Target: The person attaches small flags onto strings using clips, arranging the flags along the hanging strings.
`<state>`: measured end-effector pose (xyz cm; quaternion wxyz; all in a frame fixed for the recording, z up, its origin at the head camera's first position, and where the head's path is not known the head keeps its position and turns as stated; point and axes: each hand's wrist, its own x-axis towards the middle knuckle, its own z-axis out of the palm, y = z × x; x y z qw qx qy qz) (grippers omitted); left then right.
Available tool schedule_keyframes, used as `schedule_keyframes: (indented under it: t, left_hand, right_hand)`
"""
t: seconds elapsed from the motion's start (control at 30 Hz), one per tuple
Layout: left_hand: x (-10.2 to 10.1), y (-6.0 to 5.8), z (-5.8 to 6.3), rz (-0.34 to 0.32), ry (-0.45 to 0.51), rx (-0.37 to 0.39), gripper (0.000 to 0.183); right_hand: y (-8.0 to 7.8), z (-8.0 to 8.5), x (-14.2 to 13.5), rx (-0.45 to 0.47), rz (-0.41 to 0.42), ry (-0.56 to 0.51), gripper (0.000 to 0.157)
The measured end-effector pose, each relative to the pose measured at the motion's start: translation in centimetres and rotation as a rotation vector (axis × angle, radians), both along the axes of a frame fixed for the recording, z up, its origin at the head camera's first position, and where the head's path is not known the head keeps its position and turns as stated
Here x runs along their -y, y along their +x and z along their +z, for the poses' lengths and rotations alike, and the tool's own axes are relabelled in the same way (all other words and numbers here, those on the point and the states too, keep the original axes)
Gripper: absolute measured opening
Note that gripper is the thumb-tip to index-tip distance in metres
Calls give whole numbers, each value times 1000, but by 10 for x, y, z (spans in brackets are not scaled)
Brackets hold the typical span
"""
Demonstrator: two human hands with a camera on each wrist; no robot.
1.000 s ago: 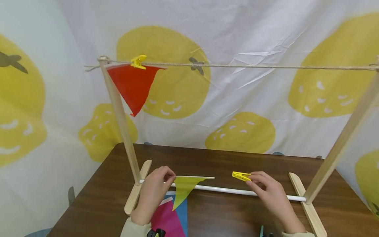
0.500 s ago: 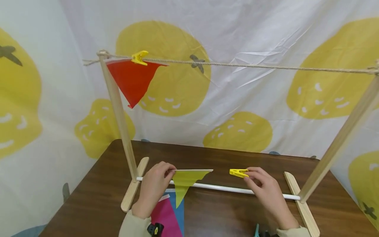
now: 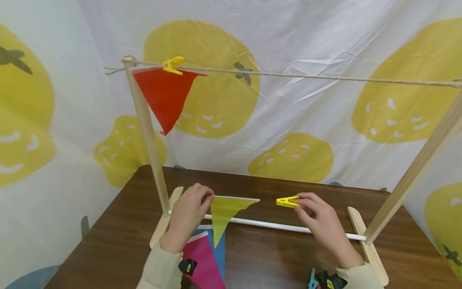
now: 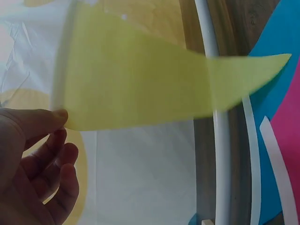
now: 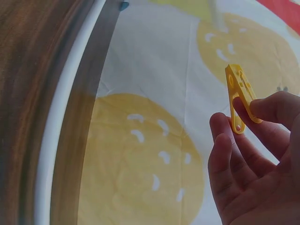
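Observation:
My left hand pinches a yellow-green triangular pennant by one top corner, its point hanging down over the white rod. In the left wrist view the thumb and forefinger grip the corner of the pennant, near its white top strip. My right hand holds a yellow clothespin by its handle end, jaws toward the pennant, a short gap from it. The right wrist view shows the clothespin between thumb and fingers. Above, a red pennant hangs from the twine under another yellow clothespin.
Two wooden posts on flat feet carry the twine, joined low down by a white rod. Magenta and blue pennants lie on the brown table. A teal clothespin shows by the right sleeve. A lemon-print cloth hangs behind.
Both hands have risen slightly, carrying the yellow-green pennant and the clothespin. The clothespin has moved a little left, closer to the pennant. The head view has shifted slightly.

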<state>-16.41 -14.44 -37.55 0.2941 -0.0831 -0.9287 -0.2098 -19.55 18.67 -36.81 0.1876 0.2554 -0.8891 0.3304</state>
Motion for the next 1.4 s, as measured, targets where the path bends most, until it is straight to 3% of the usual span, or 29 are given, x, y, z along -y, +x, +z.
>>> schedule_keyframes:
  t: [0.2,0.4,0.7,1.1,1.4]
  left_hand:
    - [1,-1,3,7,-11,18,6]
    - [5,-3,9,-9,-75,-76,5]
    - [7,-8,35,-25,-64,-112,5]
    - [10,-17,67,-37,-81,-254,7]
    - [12,-17,87,-57,-88,-262,8]
  right_hand:
    - [0,7,1,11,19,18,13]
    - [0,16,2,-19,42,36,13]
    - [-4,38,6,-107,77,85,11]
    - [-8,71,12,-166,109,122,12]
    - [-7,88,19,-196,148,156,13]
